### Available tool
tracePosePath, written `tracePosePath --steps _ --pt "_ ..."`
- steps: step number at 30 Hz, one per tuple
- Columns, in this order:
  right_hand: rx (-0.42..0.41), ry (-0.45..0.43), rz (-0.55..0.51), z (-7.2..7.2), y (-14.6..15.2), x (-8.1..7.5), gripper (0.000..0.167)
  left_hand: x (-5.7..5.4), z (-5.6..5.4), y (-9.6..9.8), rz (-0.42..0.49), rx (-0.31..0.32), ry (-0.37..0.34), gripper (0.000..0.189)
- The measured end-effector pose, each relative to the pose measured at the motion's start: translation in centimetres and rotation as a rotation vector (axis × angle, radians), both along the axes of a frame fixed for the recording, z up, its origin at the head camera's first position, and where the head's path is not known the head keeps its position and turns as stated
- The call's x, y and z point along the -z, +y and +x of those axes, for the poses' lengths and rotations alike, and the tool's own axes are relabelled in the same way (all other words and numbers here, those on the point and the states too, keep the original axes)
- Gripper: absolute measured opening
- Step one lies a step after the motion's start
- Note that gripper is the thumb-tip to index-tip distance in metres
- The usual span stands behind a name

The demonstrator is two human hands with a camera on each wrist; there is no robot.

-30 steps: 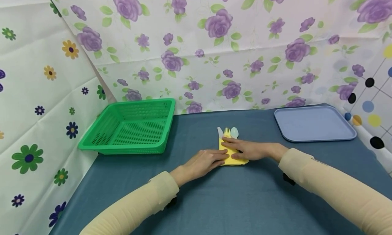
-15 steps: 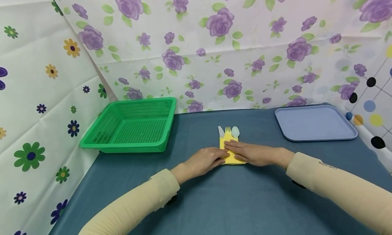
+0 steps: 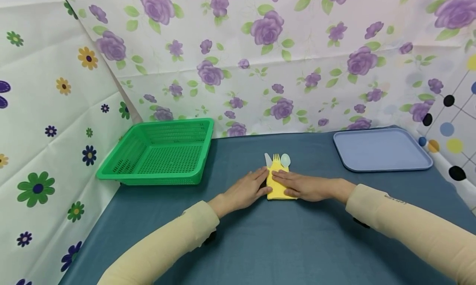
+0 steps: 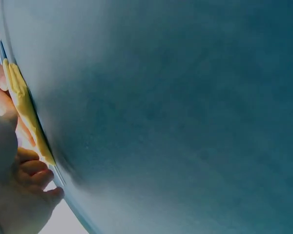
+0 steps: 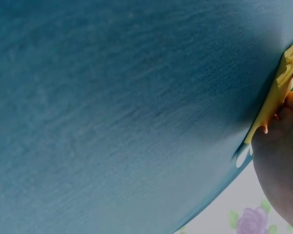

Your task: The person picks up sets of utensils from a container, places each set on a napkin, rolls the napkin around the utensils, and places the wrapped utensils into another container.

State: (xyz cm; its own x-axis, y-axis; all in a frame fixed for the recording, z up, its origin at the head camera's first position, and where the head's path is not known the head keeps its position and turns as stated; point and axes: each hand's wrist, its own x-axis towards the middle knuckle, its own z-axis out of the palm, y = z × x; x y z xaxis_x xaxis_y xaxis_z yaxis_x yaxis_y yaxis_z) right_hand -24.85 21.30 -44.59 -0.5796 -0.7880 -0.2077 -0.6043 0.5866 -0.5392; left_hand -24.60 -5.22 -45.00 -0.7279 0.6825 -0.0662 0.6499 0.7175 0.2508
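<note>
A folded yellow napkin (image 3: 276, 191) lies on the blue cloth in the head view. From its far end stick out a pale knife (image 3: 268, 160), a yellow fork (image 3: 276, 157) and a pale spoon (image 3: 285, 160), side by side. My left hand (image 3: 245, 191) is at the napkin's left edge, fingers extended and fingertips touching it. Straight fingers of my right hand (image 3: 310, 187) rest on the napkin from the right. In the left wrist view the napkin (image 4: 25, 105) shows as a low layered edge; the right wrist view shows its folds (image 5: 273, 100) beside the right hand (image 5: 278, 151).
At the back left stands a green plastic basket (image 3: 150, 181) with slotted walls. A flat grey-blue tray (image 3: 383, 149) lies at the back right. Flowered sheets (image 3: 238, 37) hang behind and to the left of the blue-covered table (image 3: 260, 243).
My left hand has slid off the napkin's near part to its left edge, fingers now straighter. My right hand has drawn back slightly to the right, baring more of the napkin and spoon.
</note>
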Motion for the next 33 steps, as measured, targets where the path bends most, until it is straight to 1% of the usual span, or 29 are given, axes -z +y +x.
tracePosePath --steps 3,6,8,10,13,19,21,25,29,33 --pt "-0.011 0.010 -0.009 0.0 0.0 0.2 0.061 0.3 -0.3 0.1 -0.091 0.006 -0.028 0.072" --pt "-0.017 0.027 -0.013 0.0 0.0 0.2 0.061 0.4 -0.5 0.2 -0.142 0.012 -0.051 0.073" --pt "-0.020 0.039 -0.013 0.0 0.0 0.2 0.061 0.4 -0.6 0.2 -0.159 0.014 -0.070 0.074" --pt "-0.023 0.044 -0.014 0.0 0.0 0.0 0.061 0.5 -0.7 0.1 -0.164 0.016 -0.087 0.074" --pt "-0.026 0.045 -0.015 0.0 -0.2 -0.2 0.061 0.5 -0.7 0.0 -0.178 0.021 -0.084 0.074" --pt "-0.029 0.040 -0.013 0.0 -0.5 -0.5 0.062 0.3 0.1 -0.4 -0.228 0.035 -0.006 0.075" --pt "-0.028 0.042 -0.016 0.0 -0.5 -0.4 0.062 0.2 0.5 -0.3 -0.234 0.038 0.001 0.074" --pt "-0.023 0.046 -0.026 -0.1 -0.2 -0.1 0.062 0.1 0.9 -0.1 -0.244 0.034 -0.010 0.074" --pt "-0.017 0.042 -0.030 -0.1 0.0 0.2 0.062 0.3 0.8 0.1 -0.249 0.033 -0.028 0.075" --pt "-0.014 0.037 -0.031 0.0 -0.1 0.3 0.062 0.3 0.4 -0.2 -0.241 0.048 -0.071 0.076"
